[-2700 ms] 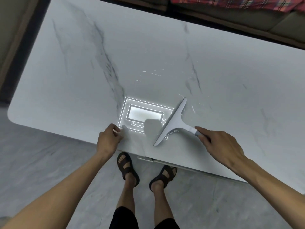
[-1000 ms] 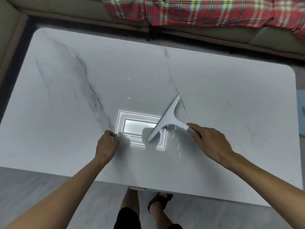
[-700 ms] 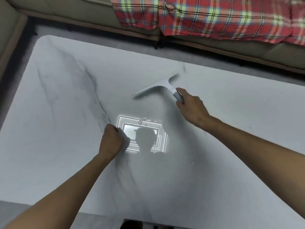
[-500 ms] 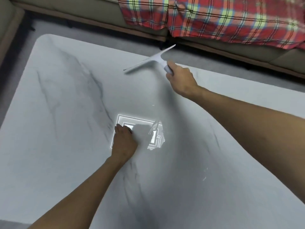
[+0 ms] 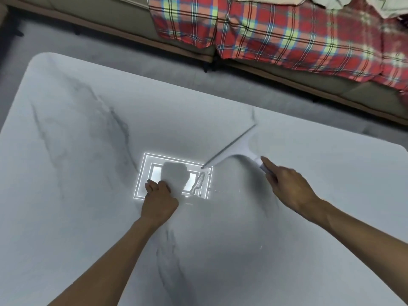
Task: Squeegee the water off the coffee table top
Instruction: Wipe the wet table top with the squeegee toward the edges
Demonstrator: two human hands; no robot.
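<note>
Now the right hand (image 5: pixel 289 186) grips the handle of the white squeegee (image 5: pixel 234 149), with the fingers closed around the handle's near end. The squeegee is on the middle part of the coffee table top (image 5: pixel 88 217), a little to the right of centre. Its blade is long and thin, and its long axis runs diagonally, from near-left to far-right. The handle points toward the near-right, into the hand. The near-left end of the blade lies just beside the bright reflection of a ceiling lamp (image 5: pixel 143 173). A small streak of water (image 5: pixel 198 183) shines inside this reflection. The left hand (image 5: pixel 159 199) rests on the table with the fingers curled under, holding nothing that I can see.
</note>
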